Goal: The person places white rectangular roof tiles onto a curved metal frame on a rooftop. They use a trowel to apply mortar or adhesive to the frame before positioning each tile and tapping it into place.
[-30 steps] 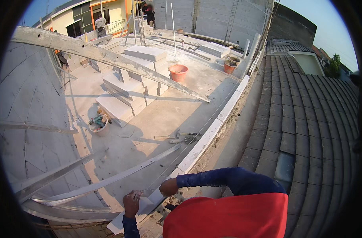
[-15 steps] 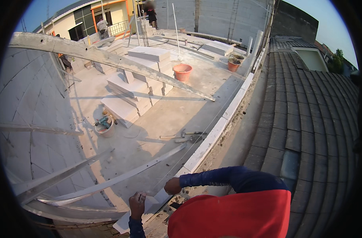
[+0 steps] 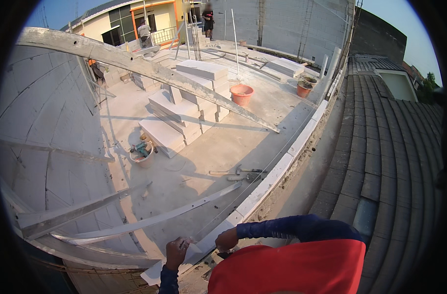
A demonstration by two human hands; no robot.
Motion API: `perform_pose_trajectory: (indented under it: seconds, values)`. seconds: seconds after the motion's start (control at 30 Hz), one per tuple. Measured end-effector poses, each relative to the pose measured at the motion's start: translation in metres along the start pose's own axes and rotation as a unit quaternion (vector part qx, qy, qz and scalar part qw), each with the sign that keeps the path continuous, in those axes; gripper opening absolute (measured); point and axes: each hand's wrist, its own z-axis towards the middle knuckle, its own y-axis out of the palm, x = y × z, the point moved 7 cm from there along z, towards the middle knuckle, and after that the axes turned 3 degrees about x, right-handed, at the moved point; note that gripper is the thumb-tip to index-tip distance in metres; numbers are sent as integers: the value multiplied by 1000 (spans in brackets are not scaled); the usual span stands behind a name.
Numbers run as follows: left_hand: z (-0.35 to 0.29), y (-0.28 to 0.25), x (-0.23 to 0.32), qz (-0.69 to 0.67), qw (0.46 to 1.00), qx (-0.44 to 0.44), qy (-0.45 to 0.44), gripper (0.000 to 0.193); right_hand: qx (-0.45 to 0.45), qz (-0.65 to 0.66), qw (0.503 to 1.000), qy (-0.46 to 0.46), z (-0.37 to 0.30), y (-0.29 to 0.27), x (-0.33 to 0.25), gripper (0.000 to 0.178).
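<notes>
At the far left stood a grey block wall, with a long, mortar-crusted straightedge plank leaning across the slab above it and two lighter rails lying lower down. A small bucket of tools sat beside stacked white blocks.

At the lower edge, the person's left hand was raised, fingers curled closed around a small pale flat object, possibly a trowel blade or a scrap of material; what it was could not be determined. It lay between the two hands, directly over the near end of the white block course edging the slab. Judged by appearance, the object was light, thin and fairly stiff, best taken at its near end, where the left hand had it; a dusty surface might make it slip.

The right hand was closed into a fist close to the object's other side; whether it gripped anything could not be told. The right forearm, in a dark blue sleeve, was bent sharply inward across a red garment.

Further right, hand tools lay on the concrete, two orange tubs stood beyond, and a dark tiled roof fell away at the right.
</notes>
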Motion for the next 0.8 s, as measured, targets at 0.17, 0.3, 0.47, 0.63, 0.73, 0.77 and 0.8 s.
perform_pose_trajectory:
  seconds: [0.17, 0.3, 0.47, 0.63, 0.73, 0.77, 0.8]
  values:
    - [4, 26, -7, 107, 991, -86, -4, 27, 222, 214, 935, -174, 2, -75, -31, 22]
    - [-1, 19, 2, 3, 996, -45, 77, 24, 364, -21, 919, 149, 14, -106, 34, 26]
    - [2, 4, -17, -21, 998, 51, -25, 23, 25, -86, 989, 121, 11, -3, 30, 28]
    - [14, 27, -15, 64, 997, -29, -13, 23, 134, 240, 952, -138, -9, -49, -43, 20]
    - [9, 38, -15, 90, 990, -111, 0, 23, 369, 137, 913, -103, -8, -111, -7, 14]
    - [7, 37, -14, 24, 992, -124, 11, 22, 424, 100, 897, -69, -2, -119, 12, 13]
    - [5, 32, -12, 11, 994, -106, 18, 23, 409, 20, 910, 55, 6, -110, 39, 17]
